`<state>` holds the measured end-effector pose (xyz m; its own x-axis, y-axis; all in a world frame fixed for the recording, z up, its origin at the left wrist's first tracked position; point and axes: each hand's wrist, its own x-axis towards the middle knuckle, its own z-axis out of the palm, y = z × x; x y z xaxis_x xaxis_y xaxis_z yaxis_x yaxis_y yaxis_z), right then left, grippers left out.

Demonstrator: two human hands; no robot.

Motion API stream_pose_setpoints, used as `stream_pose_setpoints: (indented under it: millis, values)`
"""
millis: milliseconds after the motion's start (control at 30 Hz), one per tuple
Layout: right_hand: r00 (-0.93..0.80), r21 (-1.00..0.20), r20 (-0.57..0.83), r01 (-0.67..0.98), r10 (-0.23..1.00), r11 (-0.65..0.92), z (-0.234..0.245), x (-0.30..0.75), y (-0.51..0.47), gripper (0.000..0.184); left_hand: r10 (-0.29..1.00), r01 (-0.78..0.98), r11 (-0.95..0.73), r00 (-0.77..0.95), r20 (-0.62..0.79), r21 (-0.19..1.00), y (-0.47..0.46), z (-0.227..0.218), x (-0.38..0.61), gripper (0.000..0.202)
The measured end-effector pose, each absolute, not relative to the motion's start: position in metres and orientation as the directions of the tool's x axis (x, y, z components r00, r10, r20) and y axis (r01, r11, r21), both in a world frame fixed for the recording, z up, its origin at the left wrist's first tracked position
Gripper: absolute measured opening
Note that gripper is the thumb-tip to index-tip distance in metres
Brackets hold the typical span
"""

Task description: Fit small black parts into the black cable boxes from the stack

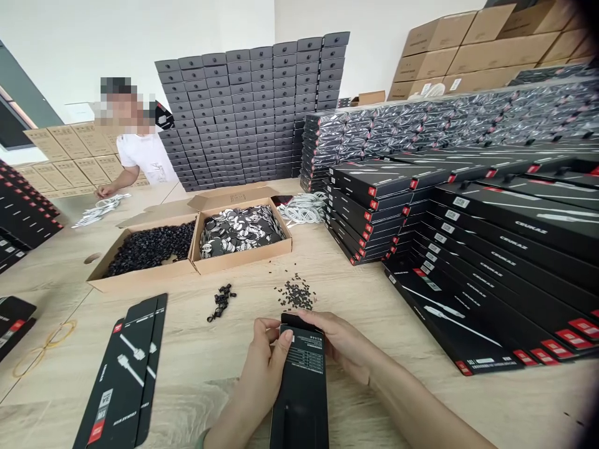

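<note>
Both of my hands hold a long black cable box (302,386) with small printed text, low in the middle of the view. My left hand (262,368) grips its left side, thumb on the printed face near the top. My right hand (344,343) is closed around the upper right side, fingers by the top flap (297,320). Just beyond the box lies a scatter of tiny black pieces (297,293). A small cluster of black rings (221,302) sits left of it. To the left rests a flat black cable box (124,374) with cables printed on it.
Cardboard trays hold black parts (152,249) and black-and-white pieces (243,231). White cables (304,207) lie behind. Stacked black boxes (468,262) crowd the right, and a wall of dark boxes (253,112) stands behind. A person (145,156) is at the far left. Yellow bands (44,349) lie left.
</note>
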<state>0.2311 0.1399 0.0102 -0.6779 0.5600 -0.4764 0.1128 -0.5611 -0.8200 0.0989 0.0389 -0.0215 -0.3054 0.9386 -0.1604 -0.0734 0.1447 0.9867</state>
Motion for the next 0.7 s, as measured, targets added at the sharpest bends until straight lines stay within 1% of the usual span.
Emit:
stream_pose_setpoints:
  millis: [100, 233, 400, 567, 700]
  values:
    - [-0.698, -0.828, -0.451, 0.096, 0.556, -0.552, 0.012, 0.232, 0.141, 0.036, 0.938, -0.062, 0.132, -0.314, -0.145, 0.989, 0.038, -0.021, 0.099, 0.034]
    - [-0.66, -0.856, -0.438, 0.1, 0.611, -0.507, 0.01, 0.231, 0.14, 0.035, 0.936, -0.083, 0.117, -0.325, -0.138, 0.99, 0.038, -0.019, 0.099, 0.035]
    - [-0.633, -0.899, -0.381, 0.084, 0.674, -0.43, 0.006, 0.228, 0.139, 0.033, 0.95, -0.074, 0.136, -0.274, -0.151, 0.988, 0.037, -0.015, 0.1, 0.033]
    - [-0.62, -0.964, -0.258, 0.118, 0.741, -0.237, 0.003, 0.225, 0.137, 0.026, 0.943, -0.089, 0.149, -0.287, -0.169, 0.985, 0.037, -0.014, 0.1, 0.039]
    - [-0.639, -0.988, -0.14, 0.138, 0.756, -0.067, 0.007, 0.225, 0.131, 0.03, 0.936, -0.115, 0.132, -0.313, -0.162, 0.984, 0.038, -0.015, 0.097, 0.04]
